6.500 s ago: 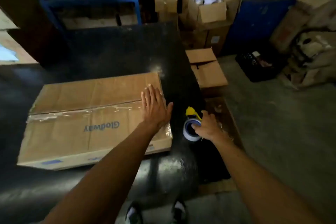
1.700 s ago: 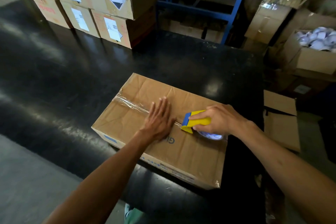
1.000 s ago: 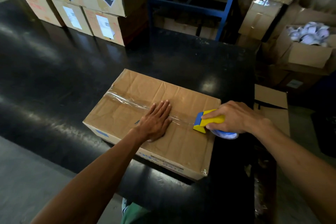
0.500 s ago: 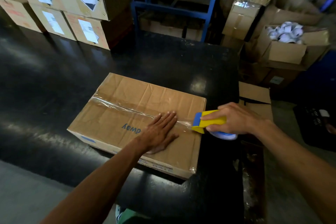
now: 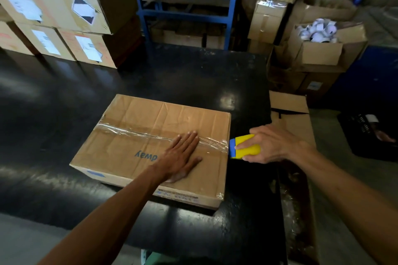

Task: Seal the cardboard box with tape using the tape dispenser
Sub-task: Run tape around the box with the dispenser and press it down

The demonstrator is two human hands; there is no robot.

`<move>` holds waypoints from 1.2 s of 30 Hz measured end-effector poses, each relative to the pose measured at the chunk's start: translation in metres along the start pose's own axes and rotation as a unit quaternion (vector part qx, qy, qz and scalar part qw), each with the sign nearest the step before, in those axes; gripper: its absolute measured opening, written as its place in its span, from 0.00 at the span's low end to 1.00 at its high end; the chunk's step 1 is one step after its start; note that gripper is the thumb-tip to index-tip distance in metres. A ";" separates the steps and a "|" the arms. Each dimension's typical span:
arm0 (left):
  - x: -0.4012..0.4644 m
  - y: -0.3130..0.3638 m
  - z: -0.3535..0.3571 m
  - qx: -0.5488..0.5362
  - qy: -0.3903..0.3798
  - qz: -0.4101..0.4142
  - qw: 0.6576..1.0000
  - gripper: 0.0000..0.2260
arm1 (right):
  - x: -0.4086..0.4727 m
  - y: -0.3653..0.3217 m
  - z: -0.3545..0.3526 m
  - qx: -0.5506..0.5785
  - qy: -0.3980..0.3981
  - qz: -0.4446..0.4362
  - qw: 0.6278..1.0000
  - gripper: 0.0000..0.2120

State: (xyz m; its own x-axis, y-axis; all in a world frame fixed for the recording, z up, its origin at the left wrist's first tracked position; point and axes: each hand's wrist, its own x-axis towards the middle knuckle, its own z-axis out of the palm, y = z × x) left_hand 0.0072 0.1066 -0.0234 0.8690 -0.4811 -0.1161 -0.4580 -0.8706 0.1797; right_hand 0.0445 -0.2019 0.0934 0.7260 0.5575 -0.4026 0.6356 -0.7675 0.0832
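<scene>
I see the cardboard box (image 5: pixel 163 135) lying flat on the black table (image 5: pixel 64 103). My left hand (image 5: pixel 179 157) is open and presses flat on the box top, fingers on the clear tape (image 5: pixel 133 133) along the seam. My right hand (image 5: pixel 273 144) grips the yellow tape dispenser (image 5: pixel 244 146), just past the box's right edge.

Blue lettering on the top of the cardboard box (image 5: pixel 150 135) reads upside down as "way", its start hidden under the left hand (image 5: pixel 181 157); small blue print runs along the box's near side, too fine to read; the stacked boxes (image 5: pixel 64 17) at the back left carry white paper labels and a black-and-white diamond sign, their text illegible; a box (image 5: pixel 314 85) at the right bears a small blurred label.
</scene>
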 end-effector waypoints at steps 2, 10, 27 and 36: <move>-0.002 0.002 -0.003 -0.007 -0.007 -0.005 1.000 0.33 | 0.006 -0.015 0.005 -0.027 -0.010 -0.020 0.999 0.23; 0.048 0.099 -0.012 -0.112 -0.013 -0.270 0.956 0.55 | -0.002 0.003 0.018 0.109 0.029 0.092 0.989 0.23; -0.072 -0.016 -0.019 0.081 -0.097 0.118 0.985 0.50 | 0.028 -0.097 -0.033 0.476 0.314 0.164 0.805 0.21; -0.136 -0.075 -0.024 0.110 -0.122 0.155 0.974 0.47 | 0.049 -0.198 -0.052 0.483 0.290 0.107 0.820 0.20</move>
State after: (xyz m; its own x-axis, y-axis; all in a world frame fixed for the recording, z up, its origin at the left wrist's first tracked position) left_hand -0.0721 0.2402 0.0020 0.6248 -0.7107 -0.3235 -0.7431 -0.6683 0.0331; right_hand -0.0318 -0.0060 0.1044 0.9741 0.2201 0.0514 0.1774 -0.6038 -0.7771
